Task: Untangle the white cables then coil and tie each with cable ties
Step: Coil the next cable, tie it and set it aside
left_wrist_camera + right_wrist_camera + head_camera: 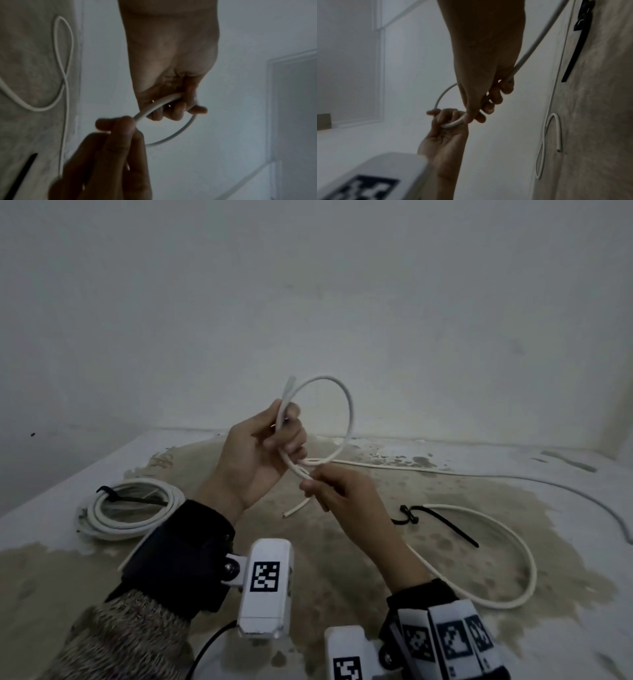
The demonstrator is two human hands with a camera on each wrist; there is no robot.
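Note:
A white cable forms one raised loop above the table. My left hand grips the loop's crossing with curled fingers, one cable end sticking up past them. Just below it my right hand pinches the same cable, whose rest trails right across the table. In the left wrist view the left hand's fingers curl round the cable; in the right wrist view the right hand's fingers close on the cable. A finished white coil with a black tie lies at the left.
A loose black cable tie lies on the stained table surface right of my hands, also in the right wrist view. A second white cable run stretches toward the far right. A pale wall stands behind the table.

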